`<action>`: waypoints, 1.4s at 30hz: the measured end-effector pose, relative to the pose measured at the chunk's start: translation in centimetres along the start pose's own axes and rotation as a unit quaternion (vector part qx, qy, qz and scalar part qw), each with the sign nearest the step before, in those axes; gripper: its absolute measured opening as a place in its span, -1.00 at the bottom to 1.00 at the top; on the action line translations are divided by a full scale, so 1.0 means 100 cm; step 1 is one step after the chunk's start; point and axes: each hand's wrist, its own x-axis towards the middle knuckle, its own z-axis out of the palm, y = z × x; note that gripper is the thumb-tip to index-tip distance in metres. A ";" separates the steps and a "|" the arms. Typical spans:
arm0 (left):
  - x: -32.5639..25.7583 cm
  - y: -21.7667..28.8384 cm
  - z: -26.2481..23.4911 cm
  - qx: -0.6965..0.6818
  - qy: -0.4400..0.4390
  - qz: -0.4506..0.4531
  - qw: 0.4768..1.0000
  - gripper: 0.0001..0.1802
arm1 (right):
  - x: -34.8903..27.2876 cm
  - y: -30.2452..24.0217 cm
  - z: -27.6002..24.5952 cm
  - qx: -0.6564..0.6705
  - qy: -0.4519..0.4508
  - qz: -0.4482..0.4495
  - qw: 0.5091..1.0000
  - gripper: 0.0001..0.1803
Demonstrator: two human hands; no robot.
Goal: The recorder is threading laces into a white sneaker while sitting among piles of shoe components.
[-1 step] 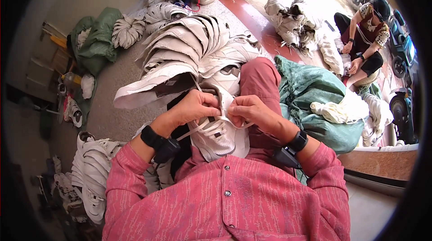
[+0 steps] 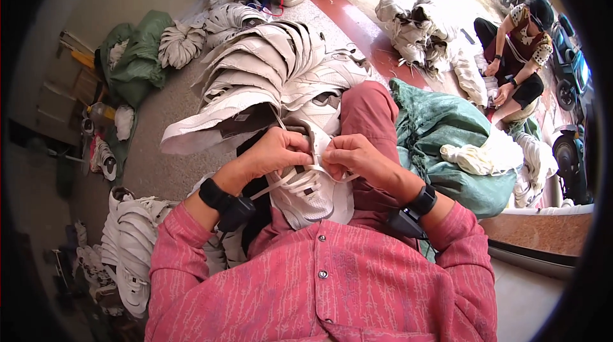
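Observation:
A white shoe upper (image 2: 305, 200) lies across my lap, toe end toward me, with a flat white shoelace (image 2: 279, 182) threaded through part of its front. My left hand (image 2: 276, 152) is closed in a pinch at the upper's left eyelet edge, on the lace. On the opposite edge my right hand (image 2: 350, 156) pinches the lace too, its fingertips close to the left ones. The exact grip of the fingertips is partly hidden. Just beyond my hands rests a fanned stack of white shoe uppers (image 2: 255, 67), nested in one another.
A green sack (image 2: 447, 131) with a bundle of white laces (image 2: 482, 156) on it sits to my right. More stacked uppers (image 2: 131, 233) lie at left. Another green sack (image 2: 143, 55) stands at far left. A person (image 2: 520, 55) sits working at far right, near parked motorbikes (image 2: 568, 150).

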 end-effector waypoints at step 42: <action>-0.033 -0.039 -0.063 0.588 0.498 0.138 0.622 -0.86 | 0.056 -0.005 -0.035 -0.279 -0.161 -0.184 0.928 -0.54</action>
